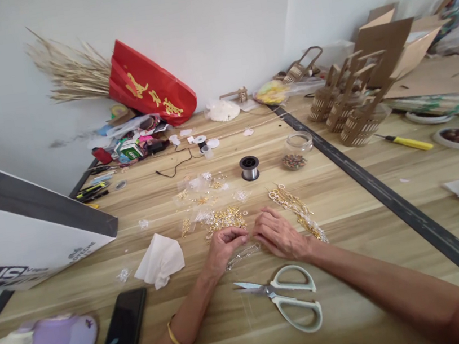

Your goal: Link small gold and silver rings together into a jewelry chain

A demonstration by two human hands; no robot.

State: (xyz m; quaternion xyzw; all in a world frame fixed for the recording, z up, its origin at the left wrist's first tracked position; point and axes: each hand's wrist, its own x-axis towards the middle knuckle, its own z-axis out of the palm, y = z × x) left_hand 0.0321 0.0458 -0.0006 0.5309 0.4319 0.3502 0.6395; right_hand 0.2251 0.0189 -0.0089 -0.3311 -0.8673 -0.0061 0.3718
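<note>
We see 2 bare hands working close together above a wood-grained table (355,274), with a narrow gap between their fingertips. The left hand (228,246) has its thumb and index finger drawn near each other; we cannot tell whether they meet on anything. The right hand (279,234) is bent with its knuckles up and its fingertips turned toward the left, and we cannot tell whether it grips something. A thin silver link chain (241,256) lies on the table just below the fingertips, between the 2 hands, nearer to us than they are.

Just beyond the left hand we find a loose heap of small gold-coloured and clear charms (228,218), and near its far side, little clear plastic bags of pieces (199,183). A bundle of gold and white beaded strands (296,208) stretches beside the right hand and ends near that wrist. On our side of the chain lies 1 pair of scissors with pale green-white handles (296,295), blades parted slightly and pointing left.

Farther back stand a black spool of silvery wire (250,168) and, to its right, a clear round jar holding multicoloured beads (294,160). To the left of the left hand we see a crumpled white tissue (160,261) and a black smartphone (119,341). A gold bangle (174,334) circles the left wrist.
</note>
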